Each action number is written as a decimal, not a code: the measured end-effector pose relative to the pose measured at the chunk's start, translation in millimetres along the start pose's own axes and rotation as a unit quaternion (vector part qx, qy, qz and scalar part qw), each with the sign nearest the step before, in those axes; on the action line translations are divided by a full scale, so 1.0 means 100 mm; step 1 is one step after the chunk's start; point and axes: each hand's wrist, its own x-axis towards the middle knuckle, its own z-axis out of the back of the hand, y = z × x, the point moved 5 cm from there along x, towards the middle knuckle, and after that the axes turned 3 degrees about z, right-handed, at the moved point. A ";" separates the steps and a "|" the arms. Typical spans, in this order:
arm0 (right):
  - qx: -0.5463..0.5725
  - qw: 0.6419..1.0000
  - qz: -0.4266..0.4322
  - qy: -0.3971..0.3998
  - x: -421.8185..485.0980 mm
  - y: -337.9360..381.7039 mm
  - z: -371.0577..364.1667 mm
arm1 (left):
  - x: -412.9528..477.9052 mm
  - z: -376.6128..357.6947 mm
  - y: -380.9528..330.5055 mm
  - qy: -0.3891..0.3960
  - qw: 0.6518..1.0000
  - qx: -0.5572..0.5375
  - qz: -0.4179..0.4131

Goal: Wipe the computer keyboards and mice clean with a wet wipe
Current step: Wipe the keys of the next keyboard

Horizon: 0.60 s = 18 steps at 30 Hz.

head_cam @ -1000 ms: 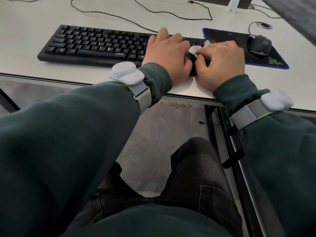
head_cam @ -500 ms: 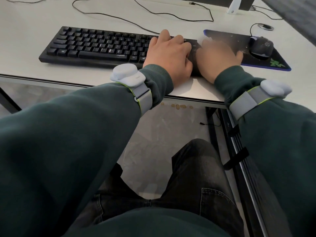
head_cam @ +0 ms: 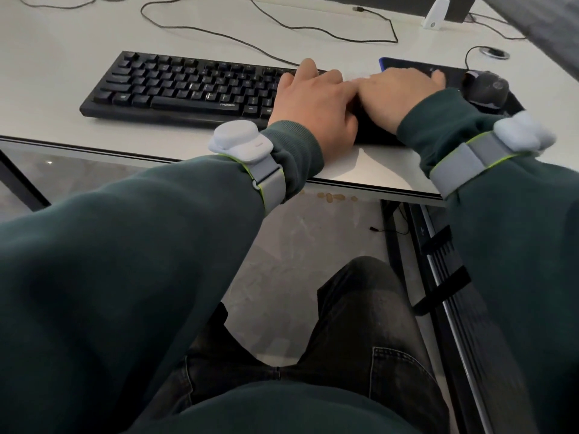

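Observation:
A black keyboard [head_cam: 188, 89] lies on the white desk [head_cam: 56, 57]. My left hand [head_cam: 313, 101] rests on the keys right of its middle. My right hand [head_cam: 398, 89], blurred by motion, lies over the keyboard's right end with its fingertips reaching the mouse pad's edge. It holds the white wet wipe [head_cam: 360, 79] against the keys, and only a pale edge of the wipe shows beside the hand. A black mouse [head_cam: 485, 89] sits on the dark mouse pad [head_cam: 407, 62], just right of my right hand.
Loose cables [head_cam: 282, 25] run across the desk behind the keyboard. A white stand [head_cam: 434, 14] and a cable grommet [head_cam: 493, 53] are at the back right. The desk's front edge [head_cam: 94, 148] crosses above my knees.
My right hand has slid with the wipe from the keyboard's near right corner toward the far right, up to the mouse pad. The left hand has stayed in place.

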 end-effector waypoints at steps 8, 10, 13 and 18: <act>0.059 0.998 -0.015 -0.032 0.10 -0.13 -0.03 | 0.01 -0.03 0.00 0.007 1.000 -0.004 0.005; 0.071 0.996 0.015 -0.048 0.09 -0.05 -0.04 | 0.02 -0.02 0.01 0.005 1.000 0.000 0.007; 0.022 0.996 -0.026 -0.082 0.05 -0.26 0.01 | 0.02 -0.02 0.00 0.006 1.000 0.005 0.005; 0.030 0.991 -0.114 -0.060 0.05 -0.59 -0.02 | 0.02 -0.03 0.00 0.009 1.000 -0.006 0.008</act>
